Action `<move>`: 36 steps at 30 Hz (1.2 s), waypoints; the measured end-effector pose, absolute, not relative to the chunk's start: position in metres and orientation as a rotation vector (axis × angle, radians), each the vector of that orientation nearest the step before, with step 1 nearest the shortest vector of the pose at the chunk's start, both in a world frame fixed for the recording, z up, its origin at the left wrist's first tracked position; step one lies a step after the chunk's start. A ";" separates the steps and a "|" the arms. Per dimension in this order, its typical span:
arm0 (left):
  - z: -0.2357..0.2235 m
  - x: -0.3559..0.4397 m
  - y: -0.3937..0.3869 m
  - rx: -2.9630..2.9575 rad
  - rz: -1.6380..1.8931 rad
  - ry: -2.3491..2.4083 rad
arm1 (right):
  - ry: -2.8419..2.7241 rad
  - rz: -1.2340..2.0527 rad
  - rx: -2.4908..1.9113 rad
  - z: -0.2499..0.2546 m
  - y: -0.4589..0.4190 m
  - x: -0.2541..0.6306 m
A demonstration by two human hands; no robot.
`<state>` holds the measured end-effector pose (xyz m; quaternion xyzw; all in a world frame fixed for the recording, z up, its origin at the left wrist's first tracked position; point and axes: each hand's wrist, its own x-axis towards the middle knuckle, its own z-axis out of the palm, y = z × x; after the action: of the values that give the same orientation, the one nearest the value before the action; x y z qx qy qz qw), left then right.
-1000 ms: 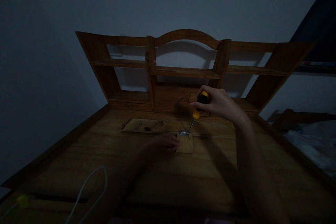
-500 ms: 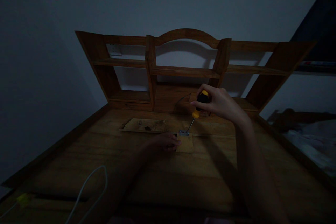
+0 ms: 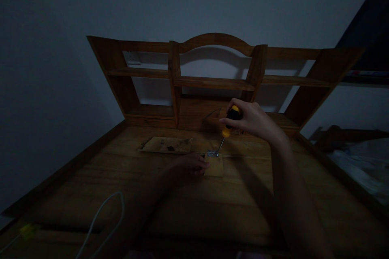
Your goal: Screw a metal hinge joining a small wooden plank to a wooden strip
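Note:
My right hand is closed round the yellow and black handle of a screwdriver. The tool leans, and its metal shaft runs down to a small metal hinge. That hinge lies at the far edge of a small square wooden block on the desk top. Against the block's left side, my left hand grips with its fingertips on the edge. Whether the screwdriver tip sits in a screw is too small and dark to tell.
A rough, broken wooden strip lies left of the block. Behind stands a wooden shelf unit against the wall. A pale cable loops at front left, near a yellow item. The room is dim.
The screwdriver's handle and my right hand have shifted very slightly left and down. My left hand, the block and the hinge stay where they were.

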<state>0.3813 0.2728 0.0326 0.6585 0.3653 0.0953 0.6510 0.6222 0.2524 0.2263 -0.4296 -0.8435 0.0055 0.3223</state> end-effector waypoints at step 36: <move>0.028 0.378 0.268 1.367 0.311 0.712 | -2.335 0.244 -1.074 0.235 0.231 0.613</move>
<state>0.3778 0.2684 0.0279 0.6154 0.3203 0.1398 0.7065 0.6135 0.2314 0.2348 -0.3997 -0.8693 0.0909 0.2763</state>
